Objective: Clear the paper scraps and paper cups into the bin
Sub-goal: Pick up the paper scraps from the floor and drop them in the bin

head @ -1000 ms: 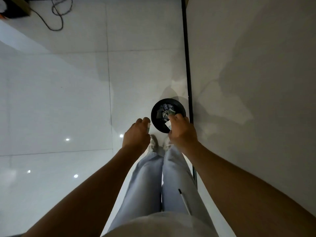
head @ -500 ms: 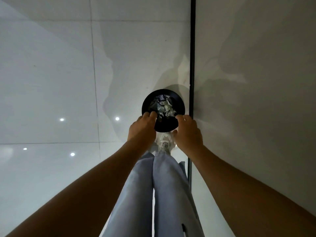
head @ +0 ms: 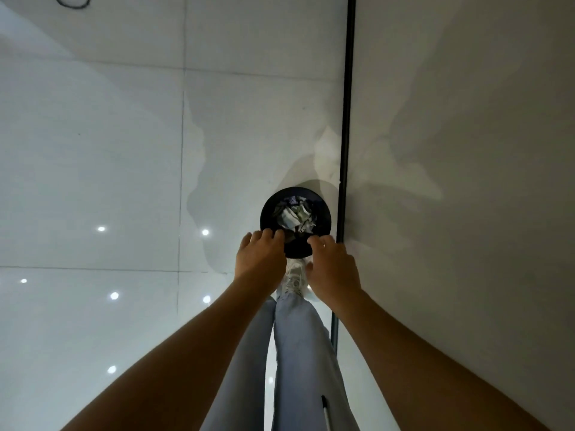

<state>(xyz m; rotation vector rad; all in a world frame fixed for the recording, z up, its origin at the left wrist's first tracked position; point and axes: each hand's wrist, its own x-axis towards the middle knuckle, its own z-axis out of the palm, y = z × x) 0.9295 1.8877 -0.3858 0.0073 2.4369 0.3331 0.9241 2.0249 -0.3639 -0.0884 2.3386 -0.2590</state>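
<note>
**Both hands over the near rim of one round black bin**

One black bin stands on the pale tiled floor, seen from straight above, close beside the dark vertical strip that edges the grey wall. Inside lies a heap of crumpled paper scraps, white and grey; they overlap too much to count, and whether any paper cup is among them cannot be made out. The bin's near rim is covered by the two hands, so its full circle does not show.

The left hand is over the near left of the rim, fingers bent downward at the edge; nothing shows in it, but whether the fingers touch the rim cannot be told. The right hand is over the near right, its fingers likewise bent loosely down with nothing visible in them; the palm side is hidden from above.

Between the hands one white shoe shows; a second is largely hidden under the right hand. Two legs in light blue trousers run down to the bottom edge, where they are cut off, as are both forearms. Seven small bright light spots are reflected in the floor on the left. A loop of dark cable is cut off by the top edge
</note>
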